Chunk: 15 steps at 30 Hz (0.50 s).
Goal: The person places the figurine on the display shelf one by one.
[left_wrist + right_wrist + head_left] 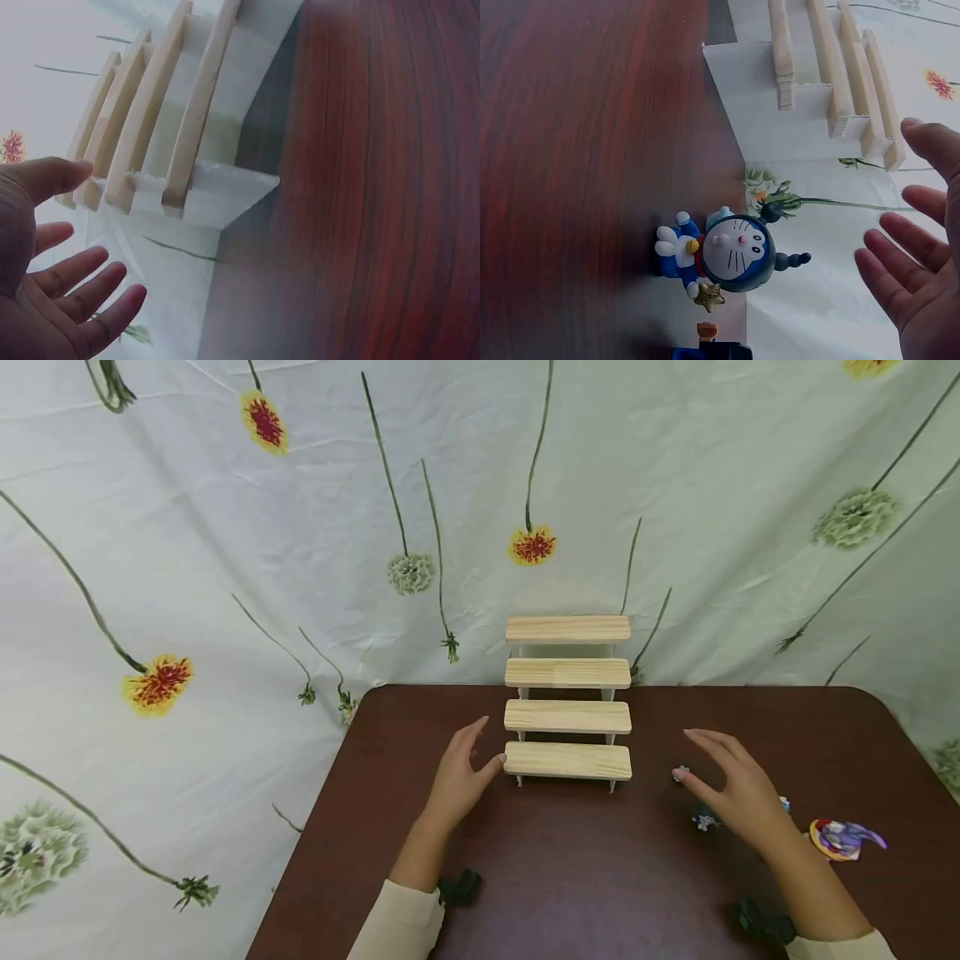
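Observation:
A small stepped display shelf [567, 717] stands at the back of the brown table, with several pale wooden treads on white side panels. My left hand [456, 783] hovers off the shelf's left end, fingers spread; whether the thumb tip touches a tread I cannot tell. My right hand [742, 797] is held apart from the shelf on its right, fingers extended, holding nothing. Below and beyond it sits a blue cat figurine [735, 247] with a dark hood and a gold star, clear in the right wrist view and partly hidden by the hand in the head view.
A purple figurine with a yellow and red ring [840, 839] lies to the right of my right hand. Part of another dark blue figure [724, 350] shows at the right wrist view's lower edge. Behind the table [600, 877] hangs a white flowered cloth [322, 543].

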Motion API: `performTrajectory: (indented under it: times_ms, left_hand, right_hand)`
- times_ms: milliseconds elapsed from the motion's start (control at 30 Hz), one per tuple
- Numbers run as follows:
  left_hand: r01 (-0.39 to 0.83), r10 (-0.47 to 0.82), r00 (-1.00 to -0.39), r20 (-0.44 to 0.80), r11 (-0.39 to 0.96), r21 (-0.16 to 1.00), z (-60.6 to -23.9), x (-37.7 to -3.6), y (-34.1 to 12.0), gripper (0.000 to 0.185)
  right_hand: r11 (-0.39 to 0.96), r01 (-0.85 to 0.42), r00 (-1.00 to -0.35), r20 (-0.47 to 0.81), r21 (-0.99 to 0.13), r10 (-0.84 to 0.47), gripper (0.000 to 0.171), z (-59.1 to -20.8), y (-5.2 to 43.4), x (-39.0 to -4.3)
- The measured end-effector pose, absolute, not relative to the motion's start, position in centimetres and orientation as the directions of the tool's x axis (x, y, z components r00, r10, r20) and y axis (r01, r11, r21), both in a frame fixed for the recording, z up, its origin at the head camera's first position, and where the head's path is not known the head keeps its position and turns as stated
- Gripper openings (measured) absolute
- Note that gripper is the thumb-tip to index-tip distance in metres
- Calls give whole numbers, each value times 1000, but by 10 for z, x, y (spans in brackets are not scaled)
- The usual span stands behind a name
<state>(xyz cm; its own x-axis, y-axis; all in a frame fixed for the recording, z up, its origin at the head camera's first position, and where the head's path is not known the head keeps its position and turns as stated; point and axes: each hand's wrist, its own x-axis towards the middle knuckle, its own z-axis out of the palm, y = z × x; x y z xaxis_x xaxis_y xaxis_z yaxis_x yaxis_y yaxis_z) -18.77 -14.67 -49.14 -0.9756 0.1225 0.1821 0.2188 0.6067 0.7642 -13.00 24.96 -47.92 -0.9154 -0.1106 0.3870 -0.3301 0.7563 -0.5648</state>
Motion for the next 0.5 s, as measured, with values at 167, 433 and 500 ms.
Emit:
performTrajectory:
  times_ms: [167, 433, 500]
  left_hand:
    - [209, 117, -978, 173, 536, 818, -500, -186, -146, 61]
    - [143, 113, -988, 102, 463, 875, -507, -182, -140, 58]
    - [133, 105, -990, 95, 448, 884, -507, -180, -138, 58]
  right_hand:
    - [752, -275, -941, 328, -599, -83, 56, -479, 250, -120]
    - [739, -272, -947, 309, -617, -91, 49, -485, 254, -109]
    - [731, -272, -948, 306, -625, -91, 48, -487, 255, -107]
